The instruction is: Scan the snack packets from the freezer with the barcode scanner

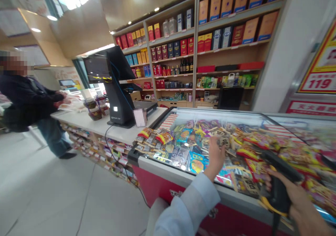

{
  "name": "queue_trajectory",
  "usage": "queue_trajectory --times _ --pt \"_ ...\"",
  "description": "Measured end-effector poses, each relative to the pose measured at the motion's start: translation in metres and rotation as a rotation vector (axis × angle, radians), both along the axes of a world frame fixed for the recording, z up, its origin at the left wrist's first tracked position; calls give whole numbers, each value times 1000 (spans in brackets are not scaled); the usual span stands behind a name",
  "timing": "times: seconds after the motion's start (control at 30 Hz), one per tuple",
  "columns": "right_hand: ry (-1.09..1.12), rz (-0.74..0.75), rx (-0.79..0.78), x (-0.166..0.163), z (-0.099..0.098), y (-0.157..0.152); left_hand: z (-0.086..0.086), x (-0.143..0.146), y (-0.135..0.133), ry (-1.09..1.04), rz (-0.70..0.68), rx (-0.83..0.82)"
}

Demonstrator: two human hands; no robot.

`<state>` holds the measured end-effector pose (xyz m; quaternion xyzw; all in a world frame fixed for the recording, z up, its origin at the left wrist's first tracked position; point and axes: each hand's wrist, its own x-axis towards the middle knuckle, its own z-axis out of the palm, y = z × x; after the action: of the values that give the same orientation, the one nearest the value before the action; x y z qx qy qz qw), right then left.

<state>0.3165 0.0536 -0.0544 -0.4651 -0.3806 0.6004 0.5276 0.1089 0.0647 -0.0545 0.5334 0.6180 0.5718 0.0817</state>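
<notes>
My left hand point(216, 153) reaches over the glass top of a chest freezer point(157, 164), its fingers closed on a small beige snack packet point(223, 138) with dark lettering. In my right hand point(295, 197) is a black and yellow barcode scanner point(279, 190), its head pointing up and to the left over the packets. Yellow and red snack packets point(248, 151) lie heaped between and beyond both hands. A blue packet point(197, 163) lies just left of my left wrist, and another beige packet point(245, 184) rests near the front edge.
A black checkout terminal point(119, 103) stands on the white counter point(102, 125) at left, its cable hanging down the front. Jars point(93, 108) sit beside it. A person point(28, 96) in dark clothing stands at the counter's far side. Shelves point(173, 55) of boxes and bottles line the wall.
</notes>
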Motion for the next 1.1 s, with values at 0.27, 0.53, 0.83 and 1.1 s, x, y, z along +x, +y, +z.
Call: queue_trajectory --times 0.27,0.53,0.83,1.1 --pt "28 24 -3 -27 34 -23 20 -27 -28 -58 105 142" --pt "12 163 27 -67 40 -34 20 -82 -33 39 242 213" --pt "-46 205 95 -102 44 -41 12 -144 -43 487 246 469" --pt "-139 210 160 -120 49 -46 14 -159 -48 866 332 552"
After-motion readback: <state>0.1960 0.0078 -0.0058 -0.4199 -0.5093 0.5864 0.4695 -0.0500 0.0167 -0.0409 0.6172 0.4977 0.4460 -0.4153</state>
